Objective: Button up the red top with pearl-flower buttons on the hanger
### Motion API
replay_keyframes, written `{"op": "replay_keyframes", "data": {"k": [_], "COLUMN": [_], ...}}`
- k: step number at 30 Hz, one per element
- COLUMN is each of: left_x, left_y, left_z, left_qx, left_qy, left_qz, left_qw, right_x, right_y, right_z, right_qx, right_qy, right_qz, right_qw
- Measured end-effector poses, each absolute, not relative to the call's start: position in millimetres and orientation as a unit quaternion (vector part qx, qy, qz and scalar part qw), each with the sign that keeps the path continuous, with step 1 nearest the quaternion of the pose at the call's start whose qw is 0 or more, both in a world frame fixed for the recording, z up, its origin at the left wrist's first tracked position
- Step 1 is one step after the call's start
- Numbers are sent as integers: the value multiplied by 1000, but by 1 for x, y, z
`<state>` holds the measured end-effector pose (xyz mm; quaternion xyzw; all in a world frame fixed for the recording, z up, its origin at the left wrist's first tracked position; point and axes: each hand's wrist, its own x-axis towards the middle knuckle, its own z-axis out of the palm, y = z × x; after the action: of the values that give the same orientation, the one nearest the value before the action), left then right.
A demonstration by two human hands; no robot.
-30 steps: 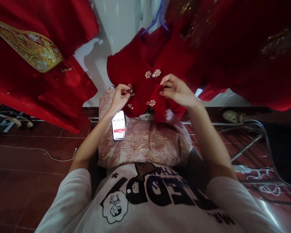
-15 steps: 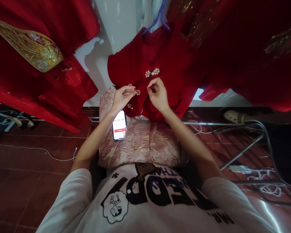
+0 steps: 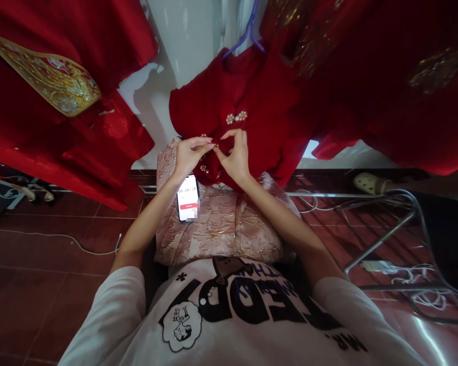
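Garment (image 3: 269, 147) of soft-looking red cloth hung from one purple hanger (image 3: 255, 28) before a pale wall (image 3: 183, 30). The left hand's (image 3: 189, 156) fingers pinched a small flower clasp; the right hand's (image 3: 235, 160) stood apart, thumb beside it. Below spread glossy, puckered pink brocade (image 3: 217, 223) and red floor tiles (image 3: 41, 290). Two beaded flowers (image 3: 242, 116) and one phone (image 3: 187, 195) showed.
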<state>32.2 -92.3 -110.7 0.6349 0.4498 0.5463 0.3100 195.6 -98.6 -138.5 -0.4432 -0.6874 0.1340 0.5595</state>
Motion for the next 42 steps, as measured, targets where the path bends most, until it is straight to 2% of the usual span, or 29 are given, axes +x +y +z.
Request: {"op": "replay_keyframes", "data": {"k": [9,16,29,35,38,42], "left_x": [26,19,11,1,-7,-8], "left_y": [-90,-84,-62,-74,-91,-110], "left_z": [-106,-100,-103,-125,-139,-147], "left_qx": [623,664,765,781,820,872], "left_qy": [454,455,441,422,432,436], "left_qz": [540,496,401,392,309,213], "left_qw": [338,326,243,243,212,68], "right_x": [189,186,180,200,218,233], "right_y": [-94,-84,-79,-89,-101,-117], "right_z": [-146,-144,-139,-140,-139,-132], "right_qx": [-443,-455,-484,-430,-431,-498], "right_qy": [-669,-672,-685,-702,-710,-735], "right_qz": [110,116,65,150,202,229], "right_qw": [587,572,541,547,519,400]}}
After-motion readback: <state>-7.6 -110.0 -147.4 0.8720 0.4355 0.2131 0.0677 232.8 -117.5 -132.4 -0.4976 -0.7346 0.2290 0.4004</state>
